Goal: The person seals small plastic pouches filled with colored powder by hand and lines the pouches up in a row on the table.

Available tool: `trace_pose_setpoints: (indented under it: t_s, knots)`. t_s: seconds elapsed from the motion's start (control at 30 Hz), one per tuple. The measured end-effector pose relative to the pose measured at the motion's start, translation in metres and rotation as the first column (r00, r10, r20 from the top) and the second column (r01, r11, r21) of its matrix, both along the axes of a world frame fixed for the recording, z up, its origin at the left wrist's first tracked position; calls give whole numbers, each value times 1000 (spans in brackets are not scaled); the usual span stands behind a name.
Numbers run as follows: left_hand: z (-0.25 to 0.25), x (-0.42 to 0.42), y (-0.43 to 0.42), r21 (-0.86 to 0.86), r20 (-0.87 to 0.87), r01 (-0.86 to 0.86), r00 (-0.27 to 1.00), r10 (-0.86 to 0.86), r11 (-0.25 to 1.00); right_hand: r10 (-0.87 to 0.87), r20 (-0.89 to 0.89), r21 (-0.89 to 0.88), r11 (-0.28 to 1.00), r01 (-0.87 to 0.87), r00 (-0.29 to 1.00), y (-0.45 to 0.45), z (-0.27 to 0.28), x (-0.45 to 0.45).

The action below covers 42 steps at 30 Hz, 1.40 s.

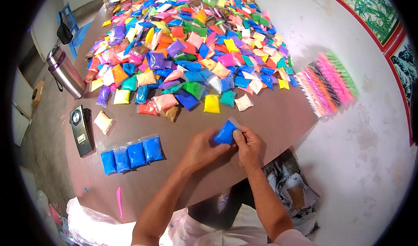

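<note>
A small clear packet of blue material [224, 133] is held between both hands above the table's front part. My left hand [203, 150] grips its lower left side, fingers behind it. My right hand [247, 146] pinches its right edge with the thumb on top. To the left, several blue packets [136, 153] lie side by side in a slightly slanting row. A pale orange packet [104, 122] rests above that row. Beyond my hands, a large heap of packets in many colours [187, 58] covers the back of the table, with a yellow packet [212, 103] at its near edge.
A phone [81, 131] and a steel flask [66, 72] stand or lie at the left. A pink plastic knife [119, 202] lies near the front edge of the brown table [278, 126]. Bundled colourful strips [326, 85] are at the right edge.
</note>
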<state>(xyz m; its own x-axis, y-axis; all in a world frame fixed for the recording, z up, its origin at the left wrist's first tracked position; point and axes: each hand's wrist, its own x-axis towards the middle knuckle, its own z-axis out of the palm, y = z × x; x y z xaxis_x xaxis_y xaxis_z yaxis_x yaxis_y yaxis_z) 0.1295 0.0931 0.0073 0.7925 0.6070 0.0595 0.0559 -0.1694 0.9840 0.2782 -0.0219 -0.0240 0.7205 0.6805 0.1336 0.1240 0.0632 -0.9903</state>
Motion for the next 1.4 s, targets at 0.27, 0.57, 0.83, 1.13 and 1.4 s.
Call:
trace_pose_setpoints:
  t_s: [0.27, 0.57, 0.83, 1.13, 1.4]
  knots:
    - [-5, -2, 3, -8, -21, -35, 999, 35, 999, 37, -55, 15, 999, -36, 998, 0, 9, -5]
    - [-17, 3, 2, -88, 134, -60, 988, 71, 994, 71, 29, -31, 997, -70, 997, -1, 9, -6]
    - [-8, -1, 5, 24, 10, -40, 999, 40, 999, 94, 60, -35, 995, -92, 994, 0, 17, -8]
    - [0, 2, 1, -37, 44, -52, 998, 54, 998, 49, 67, -22, 999, -48, 997, -2, 3, -3]
    - [-9, -3, 3, -333, 231, -10, 969, 91, 943, 32, -405, 236, 969, 71, 914, -4, 9, 11]
